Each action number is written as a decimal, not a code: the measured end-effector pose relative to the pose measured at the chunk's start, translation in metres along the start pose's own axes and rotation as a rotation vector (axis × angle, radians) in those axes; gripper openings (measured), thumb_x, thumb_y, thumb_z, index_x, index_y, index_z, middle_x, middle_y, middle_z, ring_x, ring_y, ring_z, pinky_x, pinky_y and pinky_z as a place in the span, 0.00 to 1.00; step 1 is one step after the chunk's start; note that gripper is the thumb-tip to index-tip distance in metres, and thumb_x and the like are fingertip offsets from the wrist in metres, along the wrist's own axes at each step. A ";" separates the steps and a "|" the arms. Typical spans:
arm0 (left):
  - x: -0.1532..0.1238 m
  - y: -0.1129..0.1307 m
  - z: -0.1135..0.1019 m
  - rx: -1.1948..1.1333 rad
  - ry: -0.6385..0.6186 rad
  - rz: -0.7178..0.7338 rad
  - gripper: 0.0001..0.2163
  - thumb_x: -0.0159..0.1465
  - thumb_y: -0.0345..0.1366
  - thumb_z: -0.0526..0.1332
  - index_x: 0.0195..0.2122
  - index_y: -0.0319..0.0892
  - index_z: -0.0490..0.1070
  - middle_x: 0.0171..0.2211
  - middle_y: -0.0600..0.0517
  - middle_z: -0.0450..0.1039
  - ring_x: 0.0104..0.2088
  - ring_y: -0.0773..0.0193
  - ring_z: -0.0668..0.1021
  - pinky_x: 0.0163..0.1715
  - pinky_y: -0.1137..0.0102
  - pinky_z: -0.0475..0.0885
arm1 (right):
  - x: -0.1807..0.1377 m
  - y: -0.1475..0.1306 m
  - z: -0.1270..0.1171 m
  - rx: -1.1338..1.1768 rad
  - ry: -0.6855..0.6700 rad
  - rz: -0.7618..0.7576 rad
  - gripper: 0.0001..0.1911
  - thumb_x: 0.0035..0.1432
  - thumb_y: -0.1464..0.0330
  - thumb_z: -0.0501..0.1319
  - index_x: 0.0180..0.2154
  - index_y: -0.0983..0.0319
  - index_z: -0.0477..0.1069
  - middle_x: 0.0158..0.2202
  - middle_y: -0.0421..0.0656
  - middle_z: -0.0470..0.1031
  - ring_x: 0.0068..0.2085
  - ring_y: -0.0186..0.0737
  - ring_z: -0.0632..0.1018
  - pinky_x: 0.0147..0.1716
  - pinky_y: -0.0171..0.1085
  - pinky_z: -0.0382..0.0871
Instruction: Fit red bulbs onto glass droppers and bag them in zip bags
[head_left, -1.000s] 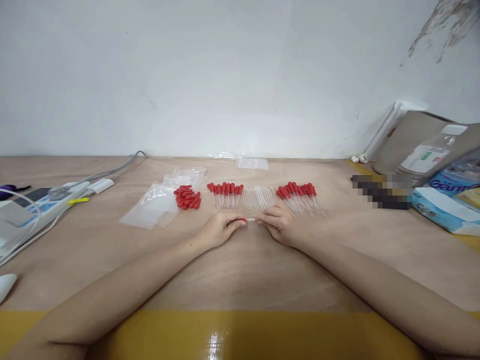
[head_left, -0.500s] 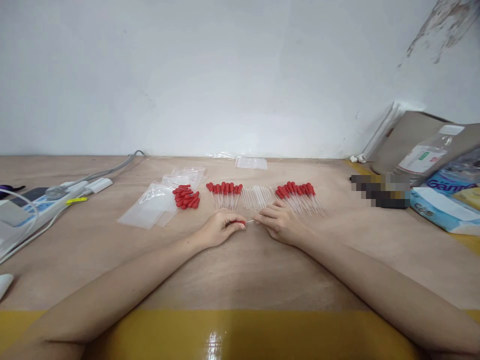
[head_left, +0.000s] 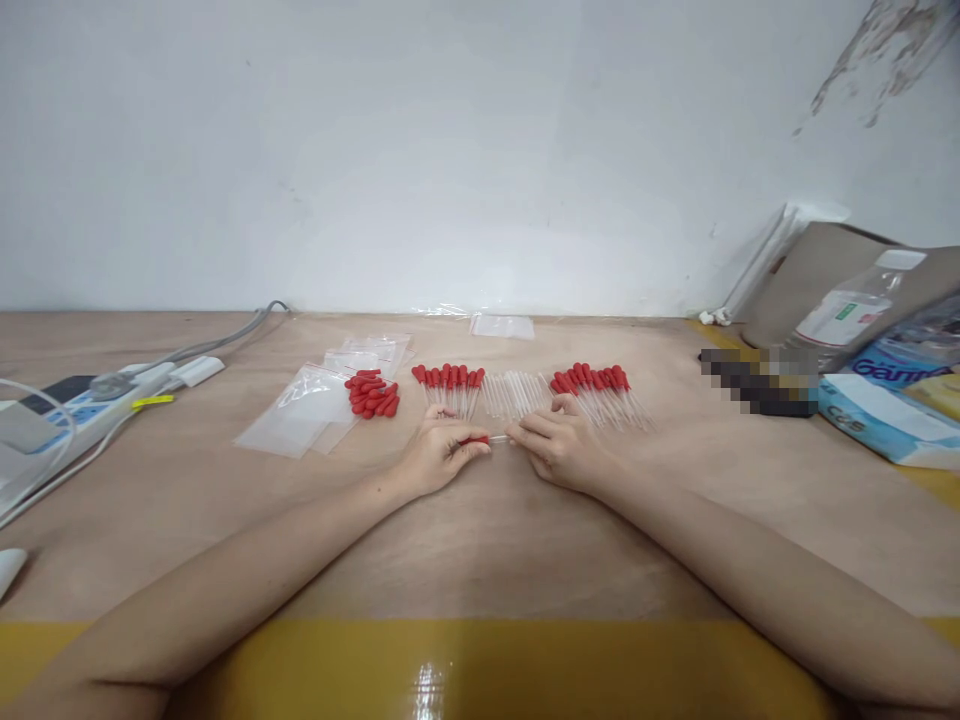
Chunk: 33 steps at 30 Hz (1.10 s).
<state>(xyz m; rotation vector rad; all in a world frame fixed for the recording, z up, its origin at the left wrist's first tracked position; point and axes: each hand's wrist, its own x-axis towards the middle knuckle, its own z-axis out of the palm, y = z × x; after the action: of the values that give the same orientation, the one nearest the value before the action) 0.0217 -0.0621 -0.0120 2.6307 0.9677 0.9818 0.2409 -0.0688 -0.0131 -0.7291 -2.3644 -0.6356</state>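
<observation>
Between finger and thumb, my left hand (head_left: 442,455) pinches a red rubber dropper bulb (head_left: 475,440). My right hand (head_left: 559,443) closes on a thin clear dropper tube (head_left: 499,438), whose end meets the bulb's mouth; how deep it sits I cannot tell. Just beyond the hands lies a row of bare clear tubes (head_left: 516,393). Droppers with red bulbs (head_left: 450,380) lie left of that row, and a second group of droppers (head_left: 596,382) lies right of it. A heap of loose red bulbs (head_left: 372,395) rests on plastic bags, beyond my left hand.
Clear zip bags (head_left: 292,410) lie at the left, another bag (head_left: 502,326) by the wall. A power strip (head_left: 97,405) with cables stands far left. At the right are a plastic bottle (head_left: 844,315), a blue tissue pack (head_left: 889,420) and a blurred dark object (head_left: 761,385).
The fingers of both hands have shifted slightly, and more of the red bulb shows at my left fingertips. The bulb and tube now lie nearly level in line. The groups on the table are unchanged.
</observation>
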 end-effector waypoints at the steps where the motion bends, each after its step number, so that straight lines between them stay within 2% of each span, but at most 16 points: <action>1: 0.000 -0.001 0.000 0.018 0.004 0.027 0.07 0.61 0.38 0.57 0.35 0.44 0.73 0.29 0.54 0.77 0.27 0.68 0.75 0.47 0.63 0.58 | 0.001 -0.001 0.000 0.004 -0.013 -0.005 0.11 0.57 0.75 0.50 0.34 0.62 0.71 0.25 0.40 0.70 0.27 0.32 0.66 0.35 0.39 0.50; 7: 0.000 -0.005 0.001 0.104 0.036 0.266 0.07 0.62 0.36 0.55 0.36 0.41 0.71 0.28 0.52 0.76 0.28 0.68 0.75 0.42 0.67 0.64 | 0.006 -0.013 -0.005 0.127 -0.111 0.090 0.12 0.59 0.71 0.50 0.30 0.65 0.70 0.25 0.43 0.69 0.26 0.33 0.65 0.28 0.35 0.53; 10: 0.001 -0.005 -0.001 0.214 0.103 0.357 0.06 0.62 0.35 0.56 0.36 0.42 0.71 0.30 0.53 0.76 0.30 0.67 0.76 0.45 0.64 0.63 | 0.007 -0.016 -0.003 0.166 -0.122 0.130 0.12 0.59 0.70 0.49 0.30 0.65 0.69 0.26 0.44 0.70 0.28 0.35 0.66 0.29 0.34 0.57; 13: 0.004 -0.005 -0.005 0.318 0.208 0.375 0.06 0.60 0.36 0.58 0.38 0.45 0.71 0.34 0.53 0.77 0.41 0.62 0.76 0.53 0.58 0.56 | 0.005 -0.013 0.005 0.184 -0.049 0.139 0.12 0.60 0.70 0.49 0.32 0.65 0.70 0.28 0.45 0.71 0.31 0.37 0.69 0.32 0.36 0.61; 16: 0.005 -0.006 -0.008 0.363 0.255 0.337 0.08 0.59 0.38 0.59 0.39 0.46 0.72 0.41 0.52 0.75 0.49 0.57 0.71 0.56 0.52 0.49 | 0.002 -0.008 0.012 0.201 0.065 0.125 0.10 0.59 0.71 0.51 0.35 0.65 0.70 0.35 0.47 0.74 0.40 0.40 0.71 0.40 0.39 0.65; 19: 0.006 -0.008 -0.007 0.328 0.224 0.320 0.08 0.60 0.36 0.58 0.40 0.46 0.72 0.41 0.52 0.75 0.49 0.57 0.71 0.57 0.50 0.45 | 0.000 -0.005 0.016 0.184 0.122 0.094 0.09 0.58 0.73 0.52 0.38 0.65 0.70 0.39 0.47 0.75 0.47 0.42 0.71 0.47 0.43 0.64; 22: 0.005 -0.009 -0.004 0.267 0.194 0.310 0.07 0.61 0.35 0.58 0.39 0.46 0.72 0.38 0.53 0.76 0.46 0.59 0.74 0.58 0.51 0.45 | -0.002 -0.005 0.018 0.187 0.136 0.076 0.10 0.58 0.73 0.52 0.39 0.65 0.70 0.40 0.47 0.76 0.47 0.40 0.72 0.50 0.43 0.64; 27: 0.004 -0.010 -0.002 0.198 0.097 0.285 0.07 0.62 0.35 0.55 0.39 0.44 0.71 0.38 0.52 0.76 0.40 0.64 0.77 0.58 0.54 0.46 | -0.001 -0.005 0.021 0.233 0.141 0.069 0.10 0.58 0.73 0.52 0.37 0.65 0.71 0.39 0.48 0.76 0.45 0.38 0.74 0.52 0.42 0.64; 33: 0.005 -0.010 -0.002 0.159 0.055 0.304 0.07 0.62 0.35 0.55 0.38 0.43 0.70 0.37 0.51 0.76 0.39 0.64 0.77 0.58 0.54 0.46 | 0.003 -0.007 0.015 0.255 0.096 0.058 0.10 0.59 0.73 0.50 0.36 0.64 0.70 0.36 0.46 0.77 0.43 0.37 0.75 0.50 0.40 0.66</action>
<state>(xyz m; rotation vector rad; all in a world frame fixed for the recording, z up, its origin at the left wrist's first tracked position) 0.0184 -0.0508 -0.0118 2.9617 0.6944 1.0849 0.2288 -0.0646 -0.0241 -0.6361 -2.2720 -0.3286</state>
